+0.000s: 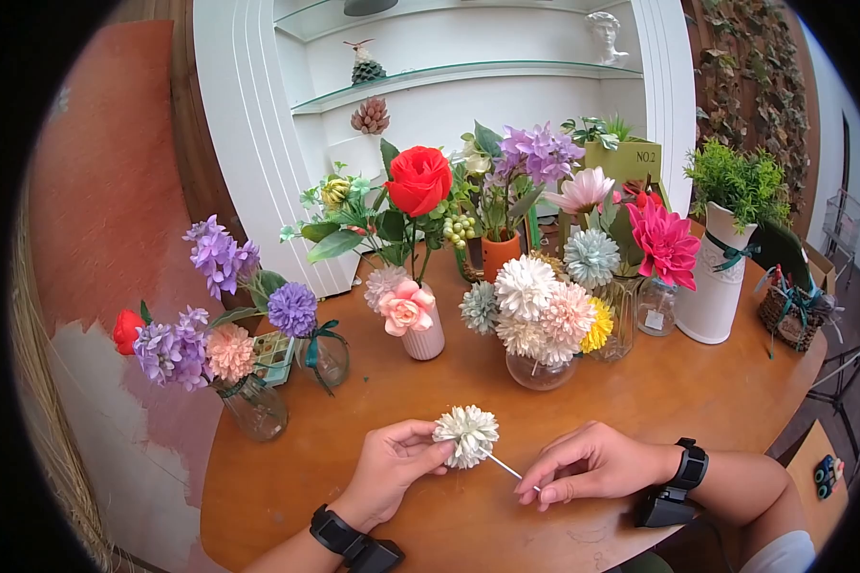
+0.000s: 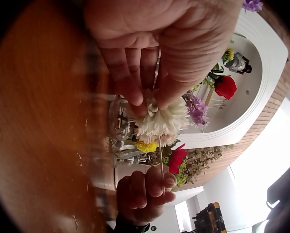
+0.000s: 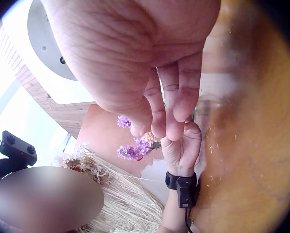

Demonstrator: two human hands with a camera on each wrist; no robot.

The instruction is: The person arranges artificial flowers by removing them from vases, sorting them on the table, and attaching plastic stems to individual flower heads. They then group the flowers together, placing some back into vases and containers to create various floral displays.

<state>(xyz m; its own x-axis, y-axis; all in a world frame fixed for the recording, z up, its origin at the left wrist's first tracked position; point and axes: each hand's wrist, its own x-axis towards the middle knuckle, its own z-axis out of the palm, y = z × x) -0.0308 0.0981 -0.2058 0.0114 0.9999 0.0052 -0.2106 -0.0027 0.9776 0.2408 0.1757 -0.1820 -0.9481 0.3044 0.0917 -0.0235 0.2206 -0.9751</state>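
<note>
A cream-white flower head [image 1: 467,435] with a thin white stem [image 1: 503,465] is held above the table's front part. The left hand [image 1: 392,470] pinches the flower's petals at its left side; in the left wrist view its thumb and fingers meet on the white flower [image 2: 162,120]. The right hand [image 1: 592,465] pinches the stem's far end between thumb and fingertips, and in the left wrist view this hand [image 2: 144,193] grips the stem below the bloom. In the right wrist view the right hand [image 3: 135,58] hides the flower.
Behind the hands on the wooden table [image 1: 354,420] stand a round glass vase [image 1: 542,372] of pompom flowers, a pink ribbed vase [image 1: 423,334], and a glass jar [image 1: 258,411] with purple and peach flowers. A tall white vase [image 1: 712,286] and a wicker basket [image 1: 791,320] are at the right.
</note>
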